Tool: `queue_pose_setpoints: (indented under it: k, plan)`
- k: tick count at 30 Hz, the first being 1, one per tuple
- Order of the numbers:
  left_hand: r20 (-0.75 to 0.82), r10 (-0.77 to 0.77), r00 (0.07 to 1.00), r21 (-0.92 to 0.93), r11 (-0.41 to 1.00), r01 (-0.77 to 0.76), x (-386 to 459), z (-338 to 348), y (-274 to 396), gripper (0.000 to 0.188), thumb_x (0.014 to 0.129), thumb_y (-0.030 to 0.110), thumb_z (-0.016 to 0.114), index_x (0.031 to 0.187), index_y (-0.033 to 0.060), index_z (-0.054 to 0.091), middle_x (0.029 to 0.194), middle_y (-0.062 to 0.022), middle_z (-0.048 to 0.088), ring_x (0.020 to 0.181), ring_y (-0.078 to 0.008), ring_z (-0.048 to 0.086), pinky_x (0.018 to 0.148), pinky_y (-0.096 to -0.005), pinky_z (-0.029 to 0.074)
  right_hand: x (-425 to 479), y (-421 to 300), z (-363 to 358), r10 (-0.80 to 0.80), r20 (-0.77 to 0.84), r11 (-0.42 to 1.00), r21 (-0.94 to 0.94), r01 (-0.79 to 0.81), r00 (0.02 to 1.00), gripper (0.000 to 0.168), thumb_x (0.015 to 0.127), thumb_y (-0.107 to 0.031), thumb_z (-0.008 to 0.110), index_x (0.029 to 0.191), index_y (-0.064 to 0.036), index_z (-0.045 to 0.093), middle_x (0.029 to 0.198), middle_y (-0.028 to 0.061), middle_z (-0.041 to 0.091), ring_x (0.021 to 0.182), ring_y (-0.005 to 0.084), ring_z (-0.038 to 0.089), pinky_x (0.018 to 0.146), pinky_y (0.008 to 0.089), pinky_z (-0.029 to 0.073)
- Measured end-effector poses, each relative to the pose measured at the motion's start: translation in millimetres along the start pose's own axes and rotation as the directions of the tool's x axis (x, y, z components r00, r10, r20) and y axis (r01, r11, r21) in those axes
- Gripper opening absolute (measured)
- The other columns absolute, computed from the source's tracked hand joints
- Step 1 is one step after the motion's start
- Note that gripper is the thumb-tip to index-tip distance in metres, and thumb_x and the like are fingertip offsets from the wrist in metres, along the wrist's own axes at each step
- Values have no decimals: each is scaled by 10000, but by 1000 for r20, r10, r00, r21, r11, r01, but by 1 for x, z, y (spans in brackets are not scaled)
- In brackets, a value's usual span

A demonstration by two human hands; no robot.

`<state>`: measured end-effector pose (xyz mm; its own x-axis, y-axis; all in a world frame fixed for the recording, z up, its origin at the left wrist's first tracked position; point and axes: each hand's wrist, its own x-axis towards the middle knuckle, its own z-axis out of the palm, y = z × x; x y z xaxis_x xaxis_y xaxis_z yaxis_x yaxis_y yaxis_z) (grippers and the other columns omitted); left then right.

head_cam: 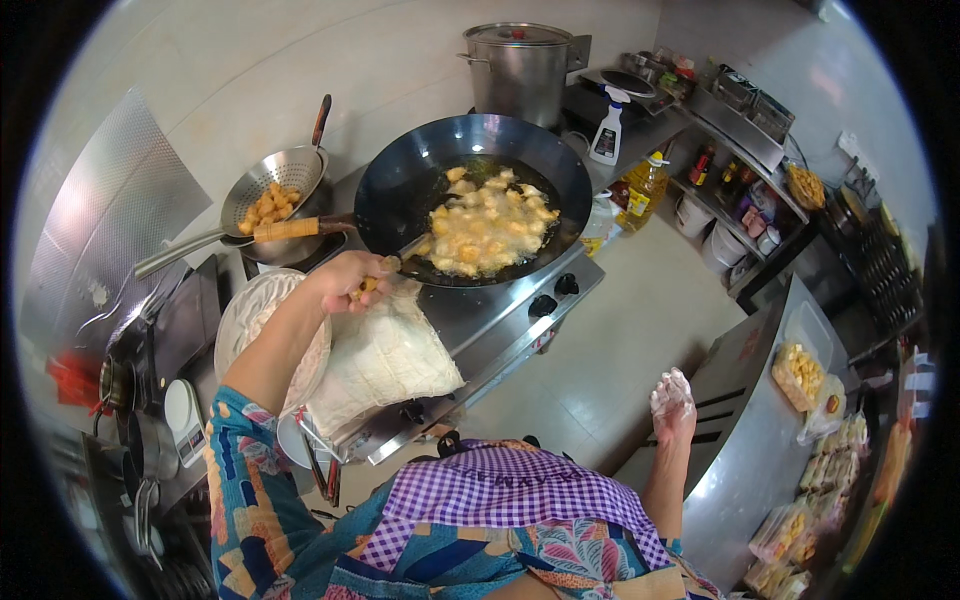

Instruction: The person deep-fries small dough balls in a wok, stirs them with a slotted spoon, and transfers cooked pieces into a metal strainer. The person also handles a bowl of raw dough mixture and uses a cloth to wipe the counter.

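Note:
My left hand [349,279] grips the handle of a metal utensil [412,246] whose far end reaches into a large dark wok [390,176]. Its working end is hard to make out among the food. Pale golden fried pieces [487,225] bubble together in the wok's oil. The wok's wrapped wooden handle [289,229] points left, just above my left hand. Below that hand lies a folded cream cloth [382,367], beside a white lined bowl [259,300]. Away to the right, my right hand [673,401] is held in the air, loosely open, its fingers coated white.
A perforated strainer [251,184] with browned pieces rests over a pot at the left. A lidded stockpot [517,75] and a spray bottle [608,127] stand behind the wok. Stove knobs [542,305] line the front edge. A steel counter [720,517] with packaged food runs along the right.

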<state>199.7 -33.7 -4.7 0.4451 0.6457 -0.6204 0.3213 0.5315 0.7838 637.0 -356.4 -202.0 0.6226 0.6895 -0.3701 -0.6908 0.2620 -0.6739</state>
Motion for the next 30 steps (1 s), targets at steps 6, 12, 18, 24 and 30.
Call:
queue_pose_setpoints:
  k: [6, 12, 18, 24, 30]
  plan:
    - [175, 49, 983, -284, 959, 2, 22, 22, -1, 211, 853, 119, 494, 1025, -4, 494, 752, -89, 524, 462, -93, 428, 354, -197, 270, -7, -4, 3, -17, -75, 1000, 3, 17, 997, 199, 919, -140, 472, 1088, -73, 552, 918, 40, 593, 773, 149, 561, 675, 261, 475]
    - [118, 177, 977, 83, 979, -187, 14, 31, 14, 339, 893, 95, 467, 1222, 26, 417, 733, -93, 523, 441, -100, 436, 353, -218, 320, 2, -7, -10, -30, -25, 999, -31, 30, 999, 213, 917, -158, 478, 1100, -77, 551, 927, 33, 598, 795, 145, 561, 694, 267, 468]
    - [45, 479, 877, 847, 447, -287, -5, 45, 8, 517, 917, 118, 439, 1409, 19, 314, 987, -175, 619, 808, -264, 615, 745, -318, 484, 2, -8, 7, -8, -78, 999, -39, 5, 997, 207, 915, -146, 475, 1095, -76, 549, 925, 41, 594, 798, 151, 558, 701, 274, 462]
    - [2, 644, 765, 873, 372, -315, -7, 37, 17, 511, 906, 106, 469, 1383, -25, 341, 1224, -218, 570, 1133, -302, 551, 980, -338, 389, 9, -6, -4, -14, 3, 1000, 15, 14, 1000, 213, 920, -169, 524, 1109, -81, 567, 921, 19, 622, 783, 137, 612, 646, 267, 534]
    - [-212, 384, 899, 392, 876, -282, 32, 36, 26, 541, 921, 105, 466, 1430, 32, 299, 686, 3, 440, 477, -90, 347, 425, -234, 328, 5, -3, -9, -9, -46, 1000, 22, 10, 999, 190, 924, -169, 524, 1086, -82, 572, 902, 19, 623, 767, 134, 614, 629, 266, 531]
